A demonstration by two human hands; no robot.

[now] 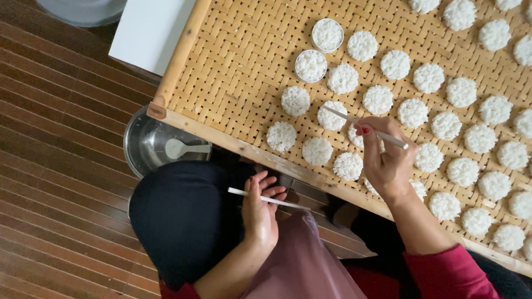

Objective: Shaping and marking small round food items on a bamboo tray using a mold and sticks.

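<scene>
two white sticks, two ring moulds, one steel bowl, one spoon.

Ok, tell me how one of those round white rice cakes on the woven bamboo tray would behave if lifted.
The round white rice cake looks made of loose clumped grains, so it would probably crumble if pinched. It seems thin and flat, so likely light and unlikely to roll. Its grainy underside may cling slightly to the woven bamboo tray.

A woven bamboo tray with a pale wooden frame carries rows of round white rice cakes; two white ring moulds packed with rice sit near its upper left.
</scene>
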